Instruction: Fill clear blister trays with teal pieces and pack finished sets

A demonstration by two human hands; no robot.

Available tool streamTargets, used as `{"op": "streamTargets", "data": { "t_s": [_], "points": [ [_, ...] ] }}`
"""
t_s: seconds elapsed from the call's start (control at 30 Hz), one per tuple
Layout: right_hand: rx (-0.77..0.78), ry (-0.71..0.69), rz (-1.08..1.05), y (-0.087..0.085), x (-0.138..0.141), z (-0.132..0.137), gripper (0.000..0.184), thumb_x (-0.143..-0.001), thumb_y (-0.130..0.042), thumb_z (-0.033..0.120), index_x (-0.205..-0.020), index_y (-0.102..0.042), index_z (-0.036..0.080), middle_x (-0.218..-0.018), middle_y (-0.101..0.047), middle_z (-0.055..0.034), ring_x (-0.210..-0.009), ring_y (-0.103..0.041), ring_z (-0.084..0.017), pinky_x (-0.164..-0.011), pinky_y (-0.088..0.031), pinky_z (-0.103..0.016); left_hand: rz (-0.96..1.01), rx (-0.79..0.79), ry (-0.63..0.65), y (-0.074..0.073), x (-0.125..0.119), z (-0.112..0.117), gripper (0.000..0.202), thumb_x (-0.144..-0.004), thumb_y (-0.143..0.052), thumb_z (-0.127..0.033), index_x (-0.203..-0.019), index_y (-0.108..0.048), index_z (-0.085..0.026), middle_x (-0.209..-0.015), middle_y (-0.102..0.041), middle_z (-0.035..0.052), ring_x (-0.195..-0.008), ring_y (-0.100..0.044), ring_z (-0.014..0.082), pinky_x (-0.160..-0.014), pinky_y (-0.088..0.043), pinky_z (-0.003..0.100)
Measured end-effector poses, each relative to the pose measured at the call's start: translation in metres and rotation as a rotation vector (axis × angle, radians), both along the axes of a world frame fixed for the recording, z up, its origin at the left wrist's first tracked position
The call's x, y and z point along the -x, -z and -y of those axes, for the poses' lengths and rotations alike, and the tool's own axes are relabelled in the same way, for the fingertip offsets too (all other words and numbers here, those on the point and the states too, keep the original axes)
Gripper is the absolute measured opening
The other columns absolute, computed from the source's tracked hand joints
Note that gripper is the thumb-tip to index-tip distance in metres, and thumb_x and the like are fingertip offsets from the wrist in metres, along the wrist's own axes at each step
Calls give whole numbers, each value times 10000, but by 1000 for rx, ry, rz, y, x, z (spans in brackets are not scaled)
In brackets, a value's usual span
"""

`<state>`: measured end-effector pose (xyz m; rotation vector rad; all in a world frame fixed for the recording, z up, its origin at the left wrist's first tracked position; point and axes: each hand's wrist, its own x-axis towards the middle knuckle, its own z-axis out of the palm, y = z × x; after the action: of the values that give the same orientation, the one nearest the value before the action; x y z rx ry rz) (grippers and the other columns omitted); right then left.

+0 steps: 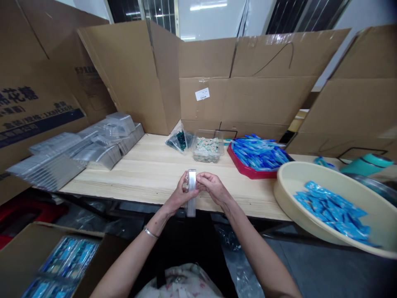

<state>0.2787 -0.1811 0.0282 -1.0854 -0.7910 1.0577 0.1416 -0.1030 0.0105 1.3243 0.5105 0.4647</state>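
Note:
My left hand (180,193) is wrapped round a narrow clear plastic case (191,203), held on edge above the front edge of the wooden table. My right hand (213,187) is closed in a pinch at the right side of this case, its fingertips touching or nearly touching it. Whatever those fingertips hold, if anything, is hidden. Beyond my hands stands a clear tub (207,150) of small white and pale green pieces. Beside it lies a clear bag (180,141) with dark green bits.
Stacked clear plastic cases (102,142) lie at left. At right are a red tray (248,171) of blue pen-like items (259,152) and a cream basin (287,194) of blue packets (335,213). A carton (21,244) holds filled packs. Cardboard walls (257,97) stand behind.

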Motion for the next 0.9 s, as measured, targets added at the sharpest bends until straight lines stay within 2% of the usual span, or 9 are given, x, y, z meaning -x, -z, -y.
{"op": "streamTargets", "data": {
  "t_s": [0.2,0.33,0.6,0.7,0.9],
  "points": [
    [6,-1,1,-1,-2,1,254,-710,-667,383,-791,-631,145,-684,-631,-23,-608,-582,-114,-587,-480,-236,-26,-17,15,1,-1,-1,946,-670,-723,-329,-1428,-161,-268,-1435,-306,94,-1137,-484,239,-1003,-349,383],
    [-24,-29,-8,1,-3,1,233,-737,-644,374,-797,-635,149,-685,-635,-19,-608,-587,-111,-589,-475,-233,-24,-34,47,4,0,-2,920,-686,-710,-330,-1427,-167,-274,-1382,-391,90,-1121,-492,233,-999,-347,394],
    [-30,26,29,-1,-5,1,262,-737,-640,403,-805,-626,150,-656,-635,-12,-595,-594,-112,-574,-482,-227,-23,-39,55,5,-1,-1,905,-696,-701,-332,-1426,-169,-277,-1394,-371,92,-1117,-487,230,-990,-348,394],
    [-35,19,26,-1,-6,1,261,-729,-646,401,-795,-629,149,-659,-639,-14,-588,-595,-112,-582,-485,-234,-21,-50,47,5,-1,-1,901,-687,-708,-319,-1421,-188,-284,-1417,-336,86,-1109,-493,230,-979,-361,381],
    [-39,36,-37,-1,-4,0,227,-718,-654,375,-753,-615,154,-638,-627,-8,-558,-574,-108,-581,-476,-245,31,10,33,4,-2,3,795,-682,-709,-290,-1375,-320,-261,-1400,-373,83,-1152,-470,237,-1004,-327,373]
  ]
}}
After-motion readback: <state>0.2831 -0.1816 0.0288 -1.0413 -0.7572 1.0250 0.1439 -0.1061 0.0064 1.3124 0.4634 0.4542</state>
